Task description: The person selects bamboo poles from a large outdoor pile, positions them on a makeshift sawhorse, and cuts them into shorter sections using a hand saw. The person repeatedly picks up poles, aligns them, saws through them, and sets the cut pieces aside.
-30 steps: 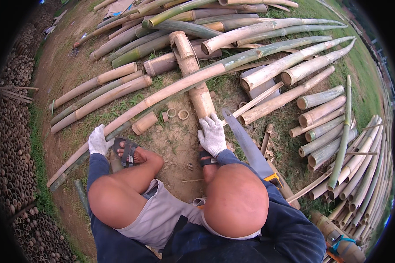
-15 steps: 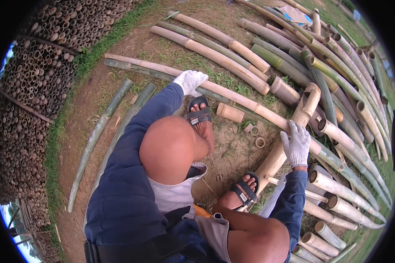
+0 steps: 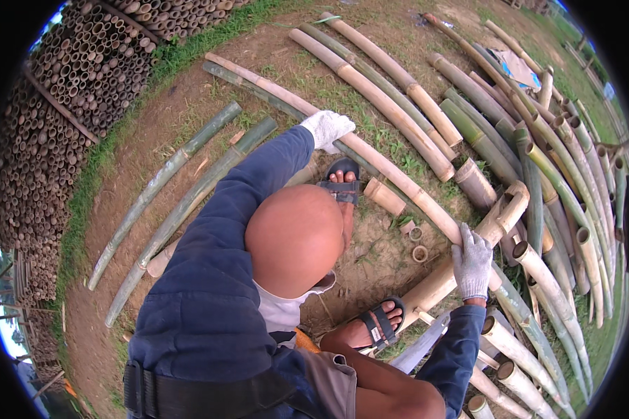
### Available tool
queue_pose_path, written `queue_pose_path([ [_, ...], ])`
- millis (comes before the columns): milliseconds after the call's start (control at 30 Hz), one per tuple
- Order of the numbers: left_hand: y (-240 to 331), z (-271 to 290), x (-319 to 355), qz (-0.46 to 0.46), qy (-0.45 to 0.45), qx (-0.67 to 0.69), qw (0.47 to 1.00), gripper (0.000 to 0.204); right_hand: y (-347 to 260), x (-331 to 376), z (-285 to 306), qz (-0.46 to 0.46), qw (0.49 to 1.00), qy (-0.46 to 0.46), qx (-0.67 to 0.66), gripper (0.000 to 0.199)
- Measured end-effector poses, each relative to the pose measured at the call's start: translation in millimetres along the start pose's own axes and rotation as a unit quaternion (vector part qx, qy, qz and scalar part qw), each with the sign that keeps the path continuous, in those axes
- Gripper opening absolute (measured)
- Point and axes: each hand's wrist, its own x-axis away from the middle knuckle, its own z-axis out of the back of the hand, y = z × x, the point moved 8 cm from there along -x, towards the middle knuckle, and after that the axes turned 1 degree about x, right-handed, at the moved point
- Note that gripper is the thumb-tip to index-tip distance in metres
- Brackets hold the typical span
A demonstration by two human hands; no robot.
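A long tan bamboo pole [image 3: 402, 180] slants from the upper left to the lower right across the space before my knees. My left hand [image 3: 328, 130], in a white work glove, is closed around its upper part. Further down, my gloved right hand [image 3: 473, 265] grips the same pole, fingers over the top. Beside that grip, the pole crosses a thick bamboo log [image 3: 430, 285] with a cut-out at its upper end. A greenish pole [image 3: 251, 87] lies alongside and partly under the held one. My palms are hidden.
A short bamboo piece [image 3: 384, 196] and a cut ring [image 3: 419, 253] lie near my sandalled feet. More poles [image 3: 391, 105] rest ahead, with a dense pile [image 3: 548, 174] at right. Two green poles [image 3: 164, 183] lie at left, before stacked bamboo [image 3: 70, 84].
The view has swung, so the poles and stack appear turned and shifted. Both gloved hands remain on the bamboo pole, and its place among the other poles looks much the same.
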Motion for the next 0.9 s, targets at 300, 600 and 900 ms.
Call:
queue_pose_path([
  [300, -12.9, 25.4, -12.5, -0.012, -0.083, 0.013, 0.996, 0.082, 13.8, -18.3, -19.9, -0.009, 1.000, -0.003, -0.009, 0.052],
  [600, 20.0, 28.1, -18.6, -0.052, -0.057, 0.035, 0.996, 0.075, 30.6, -14.0, -10.7, -0.049, 0.998, -0.023, -0.016, 0.054],
  [900, 229.9, 53.4, -100.7, -0.140, -0.122, 0.244, 0.952, 0.096, 21.7, 2.3, -1.3, -0.090, 0.995, 0.048, -0.006, 0.046],
])
